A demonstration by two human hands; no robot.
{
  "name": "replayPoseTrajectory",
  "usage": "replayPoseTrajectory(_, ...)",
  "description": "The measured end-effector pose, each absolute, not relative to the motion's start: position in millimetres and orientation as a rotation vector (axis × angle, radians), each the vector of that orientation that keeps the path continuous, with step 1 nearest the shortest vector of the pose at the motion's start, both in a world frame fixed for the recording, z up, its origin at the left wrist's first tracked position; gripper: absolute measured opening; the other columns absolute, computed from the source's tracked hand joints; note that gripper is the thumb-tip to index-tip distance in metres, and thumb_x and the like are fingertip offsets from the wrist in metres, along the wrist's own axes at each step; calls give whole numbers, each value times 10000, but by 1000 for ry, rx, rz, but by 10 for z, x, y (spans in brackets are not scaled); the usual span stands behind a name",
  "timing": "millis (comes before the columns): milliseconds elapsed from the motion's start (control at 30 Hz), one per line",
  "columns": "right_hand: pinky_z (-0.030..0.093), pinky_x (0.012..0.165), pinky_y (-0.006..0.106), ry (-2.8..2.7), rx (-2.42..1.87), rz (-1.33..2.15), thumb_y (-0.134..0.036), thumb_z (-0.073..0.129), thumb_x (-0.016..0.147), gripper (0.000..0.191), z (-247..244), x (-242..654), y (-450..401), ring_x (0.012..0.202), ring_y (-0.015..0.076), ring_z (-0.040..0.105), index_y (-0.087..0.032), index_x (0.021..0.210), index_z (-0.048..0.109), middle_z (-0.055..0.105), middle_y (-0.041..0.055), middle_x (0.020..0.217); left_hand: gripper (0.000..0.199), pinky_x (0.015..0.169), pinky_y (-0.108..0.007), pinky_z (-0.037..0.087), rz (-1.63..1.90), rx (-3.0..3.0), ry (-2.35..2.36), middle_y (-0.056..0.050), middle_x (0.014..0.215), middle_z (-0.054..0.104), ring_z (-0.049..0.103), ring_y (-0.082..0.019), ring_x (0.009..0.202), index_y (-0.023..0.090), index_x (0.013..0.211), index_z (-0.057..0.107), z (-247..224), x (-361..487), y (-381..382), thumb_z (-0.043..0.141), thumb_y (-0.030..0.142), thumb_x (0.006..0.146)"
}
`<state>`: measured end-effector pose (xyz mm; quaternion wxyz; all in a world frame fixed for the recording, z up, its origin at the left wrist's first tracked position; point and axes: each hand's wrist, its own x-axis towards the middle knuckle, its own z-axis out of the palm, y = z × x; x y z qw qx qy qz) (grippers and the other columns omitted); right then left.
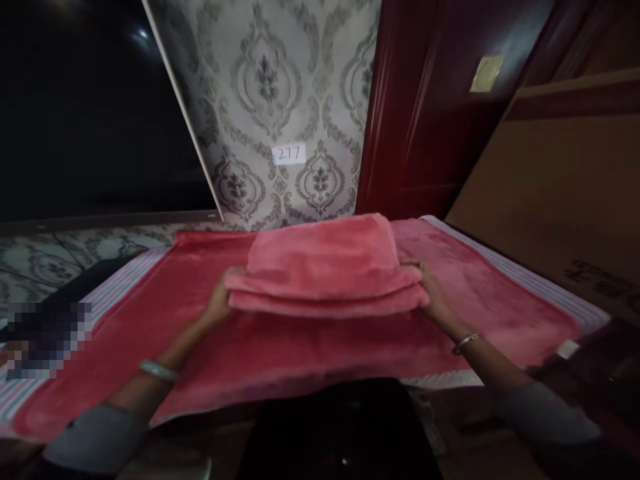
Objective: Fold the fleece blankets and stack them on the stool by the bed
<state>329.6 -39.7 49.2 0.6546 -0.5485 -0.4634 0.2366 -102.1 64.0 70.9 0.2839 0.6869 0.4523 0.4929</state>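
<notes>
A pink plush cloth (325, 253), folded into layers, is held between my two hands above the middle of the table. My left hand (223, 293) grips its left end, the fingers partly hidden by the fabric. At the opposite end my right hand (425, 283) is closed on the folded edge, fingers on top. Beneath it a larger pink plush blanket (200, 333) with striped borders lies spread over the table.
Behind the table is a patterned wall (270, 87) with a paper label (289, 154) reading 277. A dark screen (100, 113) stands at the left. On the right are a dark red door frame (400, 100) and a large cardboard box (565, 173). A black object (340, 433) is at the near edge.
</notes>
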Motion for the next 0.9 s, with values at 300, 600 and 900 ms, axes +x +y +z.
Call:
replayPoseTrajectory(300,496,920,402,-1174,-1503,431,-437,563,779,328,-365,3482,-773,962,250,653,-225,947,748,748,55,991,396,719,-290,498,1240,1417,1331,-40,842,704,624,-182,752,187,994,717,61,-1300,201,692,461,709)
replayPoseTrajectory(600,518,758,366,-1215,-1663,210,-731,492,815,595,-273,3237,-995,827,262,658,-190,892,726,732,99,888,615,629,-249,432,1141,1469,1433,-28,798,671,585,-185,738,156,892,700,165,-1113,71,784,670,564)
replayPoseTrajectory(900,355,518,248,-1255,-1560,598,-685,612,731,506,-39,3173,-934,552,130,424,-201,600,547,450,-37,548,575,674,-290,511,1082,1173,1319,-56,812,716,652,-217,759,153,902,706,263,-987,-94,831,598,560)
